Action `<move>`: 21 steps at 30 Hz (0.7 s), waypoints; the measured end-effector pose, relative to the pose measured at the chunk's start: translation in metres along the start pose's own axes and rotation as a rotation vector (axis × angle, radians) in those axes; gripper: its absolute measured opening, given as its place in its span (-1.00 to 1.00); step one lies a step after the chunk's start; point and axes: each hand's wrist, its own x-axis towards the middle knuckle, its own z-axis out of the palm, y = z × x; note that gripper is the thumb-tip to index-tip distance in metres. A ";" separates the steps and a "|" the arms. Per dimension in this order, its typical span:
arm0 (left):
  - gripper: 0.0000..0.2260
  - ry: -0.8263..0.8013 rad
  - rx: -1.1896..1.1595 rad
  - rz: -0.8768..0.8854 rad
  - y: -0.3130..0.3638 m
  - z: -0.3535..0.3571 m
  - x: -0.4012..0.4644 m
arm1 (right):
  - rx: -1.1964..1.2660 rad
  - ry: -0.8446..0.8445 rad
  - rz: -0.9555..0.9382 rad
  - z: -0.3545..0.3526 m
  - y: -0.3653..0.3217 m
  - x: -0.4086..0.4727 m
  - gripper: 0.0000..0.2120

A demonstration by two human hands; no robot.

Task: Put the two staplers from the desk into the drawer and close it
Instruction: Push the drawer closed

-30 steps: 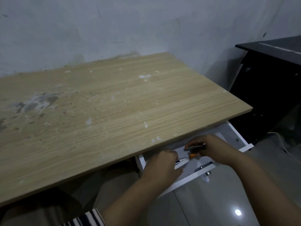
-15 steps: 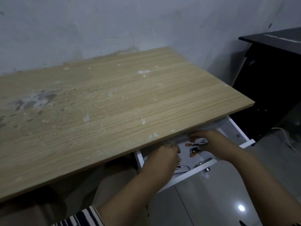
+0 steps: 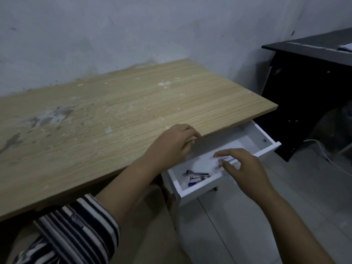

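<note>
The white drawer (image 3: 265,136) stands pulled out under the right end of the wooden desk (image 3: 114,121). A blue and silver stapler (image 3: 197,177) lies in its near left corner. A second stapler (image 3: 225,159), silver with an orange tip, lies further right in the drawer, mostly hidden under my right hand (image 3: 243,166). That hand hovers over the drawer's front edge with its fingers spread. My left hand (image 3: 175,142) floats above the desk's front edge and the drawer's back, fingers loosely curled and holding nothing.
A black cabinet (image 3: 304,88) stands close to the right of the desk, with a white cable (image 3: 322,151) on the tiled floor beside it. A grey wall runs behind the desk. My striped sleeve (image 3: 76,233) is at the lower left.
Both hands have lifted out of the drawer. The left hand let go of the blue stapler and rose to the desk edge. The right hand opened over the orange-tipped stapler.
</note>
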 end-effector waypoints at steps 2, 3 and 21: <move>-0.76 -0.038 0.059 0.035 -0.006 0.000 0.000 | 0.017 0.187 -0.015 0.011 0.001 -0.015 -0.76; -0.75 -0.057 0.085 0.056 -0.008 0.001 0.000 | 0.030 0.274 -0.010 0.018 0.001 -0.022 -0.71; -0.70 -0.113 0.160 -0.037 -0.033 -0.019 -0.012 | 0.645 0.372 0.772 0.057 0.056 -0.032 -0.78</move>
